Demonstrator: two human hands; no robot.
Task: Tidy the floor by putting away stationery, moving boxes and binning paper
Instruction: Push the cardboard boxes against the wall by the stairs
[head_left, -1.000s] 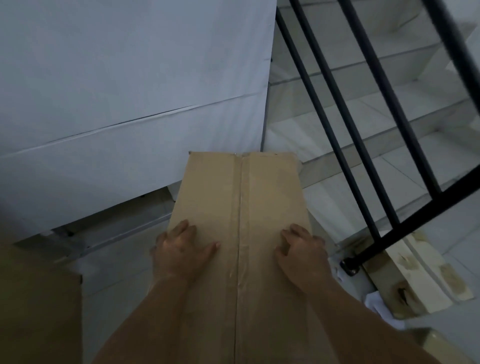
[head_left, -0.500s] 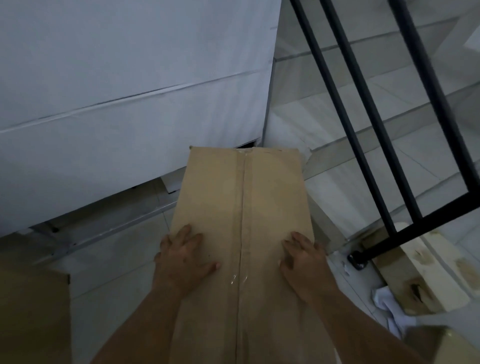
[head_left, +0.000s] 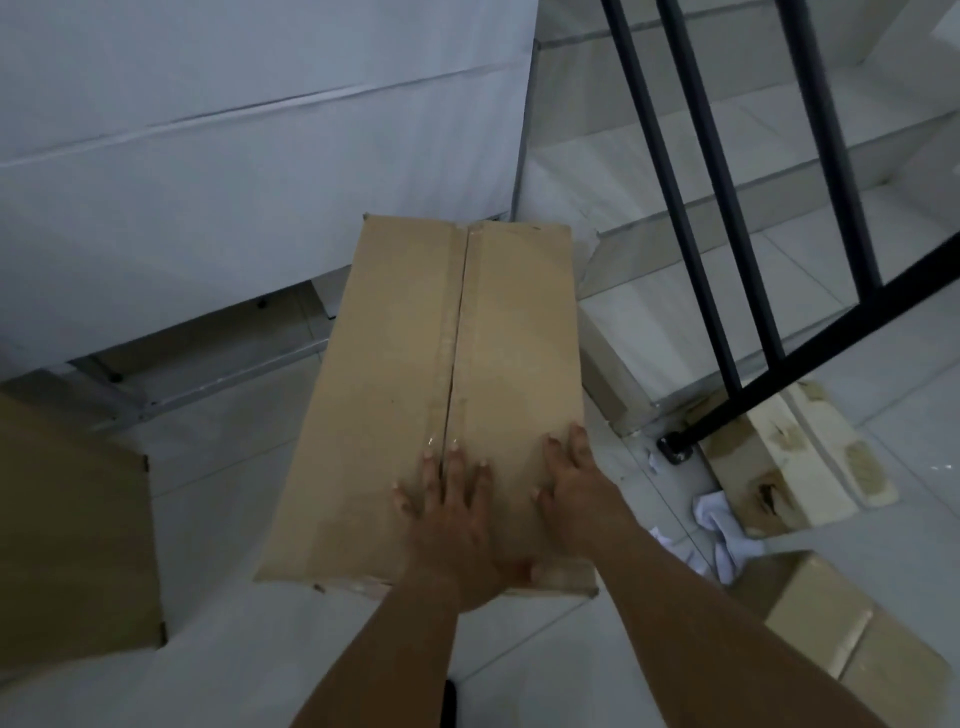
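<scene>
Left hand (head_left: 453, 522), right hand (head_left: 575, 493) flat, outstretched

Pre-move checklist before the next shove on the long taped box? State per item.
1. Hands: left hand and right hand lie flat on the near end of the cardboard box: ok.
2. Grip: fingers straight, none curled round an edge; fine for a push, not a lift: ok.
3. Top: tape seam closed along its length: ok.
4. Room ahead: far end sits by the white panel; gap: cannot tell.
5. Right side: stair step close beside the box; contact: cannot tell.
6. Floor: crumpled white paper lies right of the box, off its path: ok.
</scene>
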